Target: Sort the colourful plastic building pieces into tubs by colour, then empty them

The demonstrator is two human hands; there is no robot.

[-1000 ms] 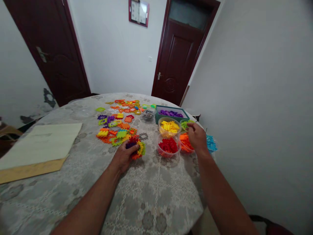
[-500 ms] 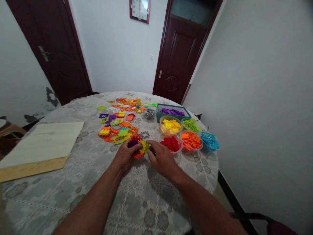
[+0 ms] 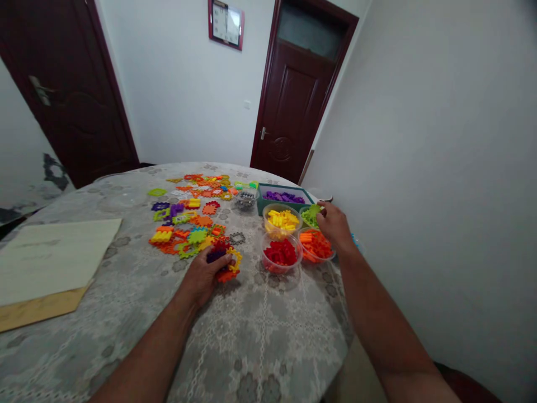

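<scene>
My left hand (image 3: 204, 275) is closed around a small assembly of notched plastic building pieces (image 3: 227, 273), with purple, red, yellow and orange parts showing. It holds them just above the table, in front of the loose pieces. My right hand (image 3: 334, 223) reaches out to the bowl of green pieces (image 3: 306, 225). Its fingertips pinch a green notched building piece (image 3: 315, 211) at the bowl's right side; the hand partly hides the bowl. Nearest to that hand below is a clear bowl of orange pieces (image 3: 315, 246).
Bowls of red (image 3: 280, 255) and yellow pieces (image 3: 282, 220) stand between my hands. Behind them is a green box (image 3: 310, 204) with purple pieces. Loose coloured pieces (image 3: 197, 236) spread over the table's middle. Papers (image 3: 50, 257) lie at the left.
My right hand has left the assembly and moved right and away from me to the green bowl. The green piece no longer shows on the assembly. My left hand keeps its hold.
</scene>
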